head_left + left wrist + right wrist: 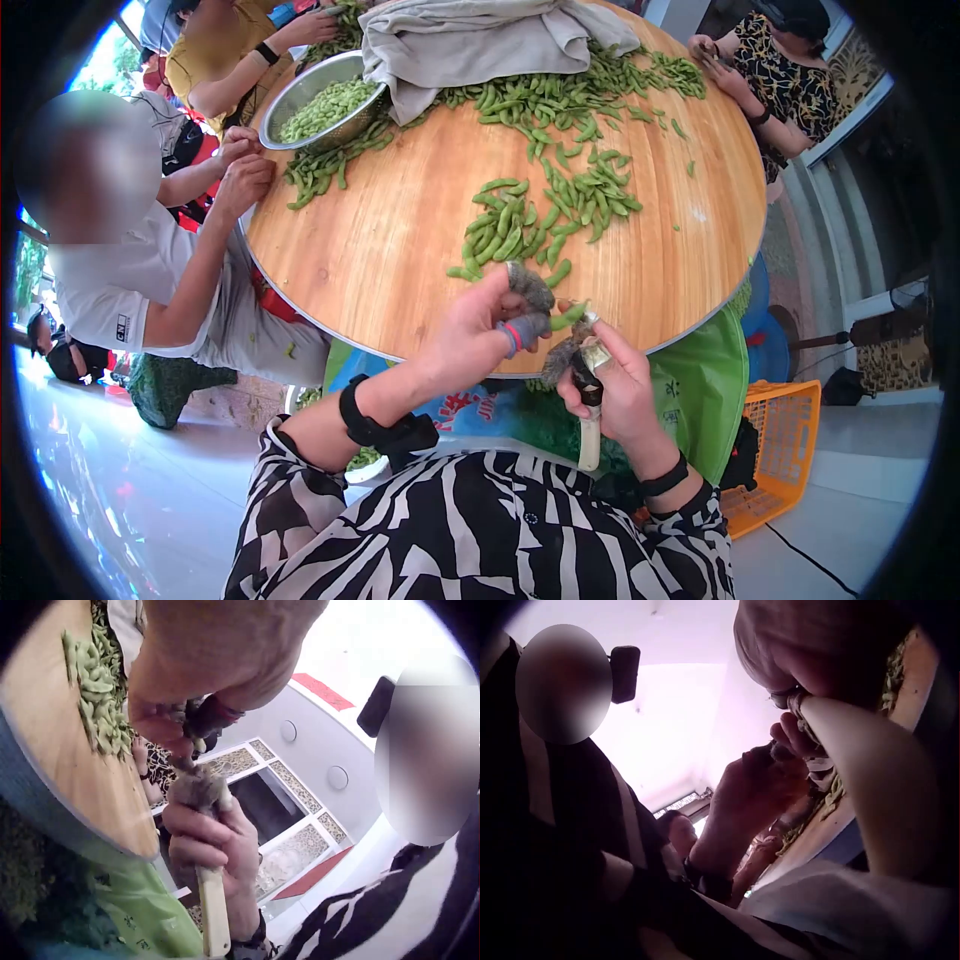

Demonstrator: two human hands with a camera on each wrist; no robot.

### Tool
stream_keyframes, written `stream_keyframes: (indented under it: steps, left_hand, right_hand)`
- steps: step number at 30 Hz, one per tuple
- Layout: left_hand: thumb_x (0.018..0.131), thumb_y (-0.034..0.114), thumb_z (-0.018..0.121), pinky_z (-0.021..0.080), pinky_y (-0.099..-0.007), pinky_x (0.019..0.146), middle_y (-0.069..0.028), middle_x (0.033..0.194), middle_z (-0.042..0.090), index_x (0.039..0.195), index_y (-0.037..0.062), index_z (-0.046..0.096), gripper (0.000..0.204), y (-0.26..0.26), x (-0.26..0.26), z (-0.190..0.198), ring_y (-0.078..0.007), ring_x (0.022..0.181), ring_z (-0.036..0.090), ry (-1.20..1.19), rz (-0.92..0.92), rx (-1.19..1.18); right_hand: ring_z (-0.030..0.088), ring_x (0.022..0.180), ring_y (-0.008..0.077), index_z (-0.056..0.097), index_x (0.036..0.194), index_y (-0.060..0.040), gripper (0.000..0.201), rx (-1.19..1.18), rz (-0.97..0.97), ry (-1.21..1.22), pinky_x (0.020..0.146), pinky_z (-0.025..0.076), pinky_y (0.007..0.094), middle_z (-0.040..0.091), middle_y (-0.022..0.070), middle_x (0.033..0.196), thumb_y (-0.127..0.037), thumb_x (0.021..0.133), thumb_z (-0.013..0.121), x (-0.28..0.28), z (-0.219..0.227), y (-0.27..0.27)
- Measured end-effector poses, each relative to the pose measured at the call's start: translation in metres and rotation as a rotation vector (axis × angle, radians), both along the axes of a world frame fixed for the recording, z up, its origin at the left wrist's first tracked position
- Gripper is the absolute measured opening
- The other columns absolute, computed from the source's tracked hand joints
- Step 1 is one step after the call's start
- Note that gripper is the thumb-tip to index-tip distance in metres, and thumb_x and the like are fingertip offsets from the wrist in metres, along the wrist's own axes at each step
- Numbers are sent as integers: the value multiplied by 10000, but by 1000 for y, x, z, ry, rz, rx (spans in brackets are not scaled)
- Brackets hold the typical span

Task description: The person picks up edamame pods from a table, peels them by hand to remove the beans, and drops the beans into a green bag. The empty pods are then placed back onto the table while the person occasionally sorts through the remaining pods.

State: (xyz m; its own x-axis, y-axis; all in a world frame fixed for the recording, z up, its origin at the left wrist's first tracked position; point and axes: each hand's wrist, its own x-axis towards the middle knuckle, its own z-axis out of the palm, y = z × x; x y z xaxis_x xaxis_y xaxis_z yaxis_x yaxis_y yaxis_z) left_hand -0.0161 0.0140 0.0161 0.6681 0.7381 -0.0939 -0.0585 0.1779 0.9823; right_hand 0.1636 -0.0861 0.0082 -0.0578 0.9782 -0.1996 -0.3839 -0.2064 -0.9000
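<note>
A green pod [568, 317] is pinched in the left hand [490, 325], whose thumb and a finger wear grey wraps. Close against it on the right, the right hand [620, 385] curls round a tool with a pale handle [590, 440]; its working end is hidden among the fingers. In the left wrist view the right hand [214, 840] grips the same handle [214, 911] below the left hand [202, 682]. The handle [877, 772] looms large in the right wrist view. Loose pods [500, 225] lie on the table just beyond both hands.
The round wooden table [400, 250] bears more pods [560, 100], a grey cloth [480, 45] and a metal bowl [325, 100] of beans. Several people sit round it. An orange crate [775, 450] stands on the floor at right, beside a green sheet [700, 385] below the table edge.
</note>
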Motion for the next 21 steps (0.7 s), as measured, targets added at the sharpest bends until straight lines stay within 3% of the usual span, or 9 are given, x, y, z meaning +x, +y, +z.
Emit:
stream_keyframes:
  steps: [5,7,11,17,21]
  left_hand:
    - [912,38,595,464,-228,640,-86,1041,665,1135,47,454,264,-9,10,-1,-100,794,602,-22,45,-55]
    - [907,19,593,480,-240,666,-104,1075,660,1115,40,444,257,-11,12,-7,-108,801,604,-123,63,-45]
    - [902,-4,588,491,-254,713,-108,1094,646,1117,33,445,261,-14,12,-10,-123,860,608,-105,50,-34]
    - [907,-35,534,490,-280,801,-106,1100,626,1112,33,448,232,-16,19,-23,-157,1000,602,-146,81,294]
    - [885,-47,549,502,-278,732,-116,1066,642,1092,42,462,241,-8,17,-19,-183,925,639,-254,61,-74]
  right_hand:
    - [425,493,91,341,1428,-9,474,-39,43,291,423,343,213,525,74,679,-198,997,395,-1,8,-2]
    - [425,495,90,349,1424,-8,469,-24,43,289,421,341,213,523,71,688,-198,997,398,-2,7,-3]
    - [423,501,82,379,1408,-12,440,-7,31,246,420,337,204,520,62,713,-162,995,403,0,9,-6]
    - [411,497,63,410,1389,-23,408,-82,-79,311,419,336,196,543,62,794,-92,987,396,-1,3,-5]
    - [400,484,59,441,1357,-21,382,-90,-20,365,413,340,201,557,68,816,-90,984,403,5,8,-1]
